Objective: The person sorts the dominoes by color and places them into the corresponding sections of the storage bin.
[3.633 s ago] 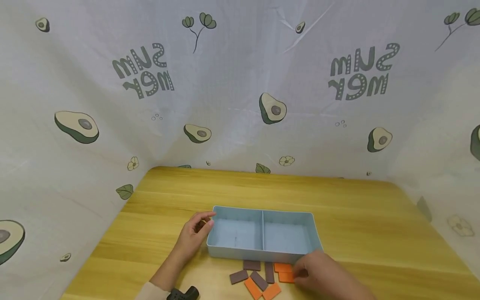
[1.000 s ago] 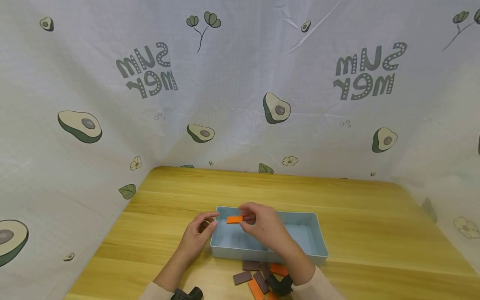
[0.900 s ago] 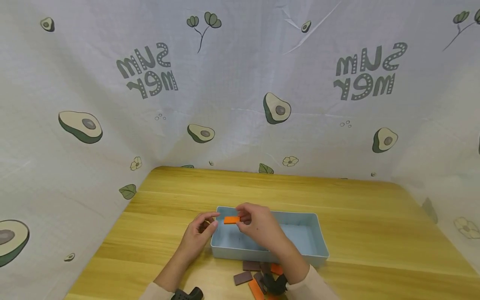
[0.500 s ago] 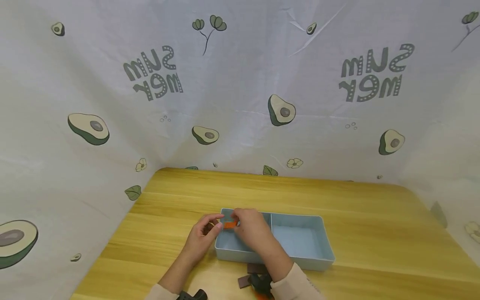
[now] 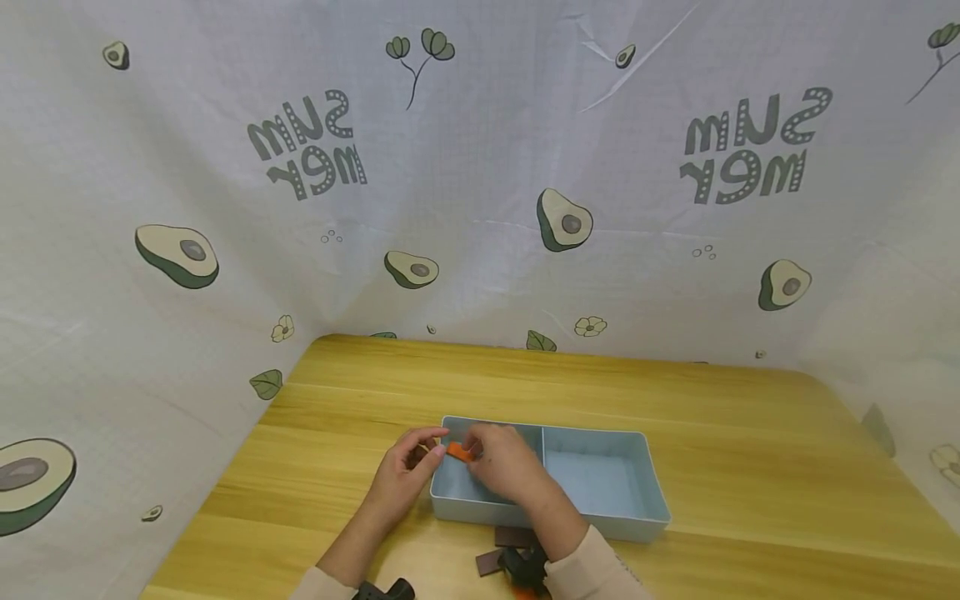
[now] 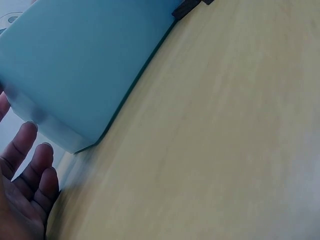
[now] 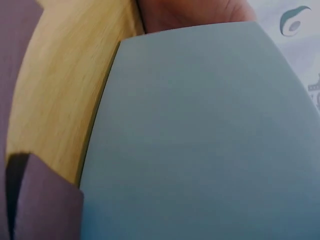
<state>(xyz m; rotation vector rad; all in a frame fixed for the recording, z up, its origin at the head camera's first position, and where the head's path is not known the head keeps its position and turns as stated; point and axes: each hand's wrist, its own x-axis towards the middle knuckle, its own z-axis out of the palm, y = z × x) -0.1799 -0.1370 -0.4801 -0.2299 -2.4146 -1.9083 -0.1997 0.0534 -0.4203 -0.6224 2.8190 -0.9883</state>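
Note:
A pale blue box [image 5: 600, 527] with two compartments lies lengthwise across the table. My right hand [image 5: 504, 462] reaches into its left compartment and pinches an orange rectangular tile [image 5: 459, 452], which slants near the left end wall. That hand hides part of the tile and of the compartment. At the box's left end my left hand [image 5: 405, 471] rests with its thumb and forefinger tips at the rim. In the left wrist view its other fingers [image 6: 42, 162] are loosely bent beside the end wall.
In front of the box lie brown tiles [image 5: 488, 563] and an orange tile [image 5: 522, 593], partly covered by the black wrist device [image 5: 525, 567] on my right arm. Another black device [image 5: 386, 590] is on my left wrist. A patterned curtain [image 5: 487, 167] hangs behind the wooden table [image 5: 360, 375].
My right hand went from the tiles in front of the box, with one orange tile, to above the left compartment, then down into it. The tile now slants. My left hand stayed at the box's end.

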